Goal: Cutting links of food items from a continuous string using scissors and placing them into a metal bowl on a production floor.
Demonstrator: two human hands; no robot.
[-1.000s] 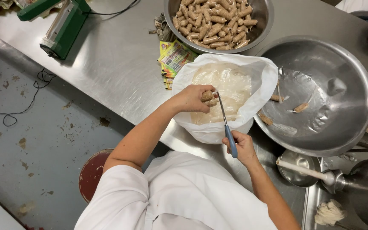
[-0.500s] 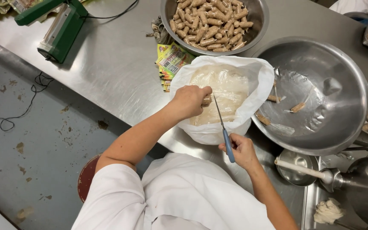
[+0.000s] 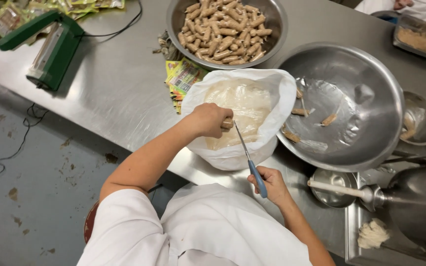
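Your left hand [image 3: 208, 119] grips 1 small brown roll [image 3: 228, 125] over the white bag [image 3: 277, 98]; your right hand [image 3: 270, 184] clasps blue-handled scissors [image 3: 250, 161], tips touching the roll.

A green heat sealer [image 3: 50, 49] is seen at the upper left of the steel worktop [image 3: 114, 83]. A metal bowl [image 3: 173, 19] filled with tan rolls [image 3: 223, 32] is placed at the top centre. Coloured packets [image 3: 183, 79] are laid below it. A large steel basin [image 3: 371, 98] holding a few rolls is set at the right.
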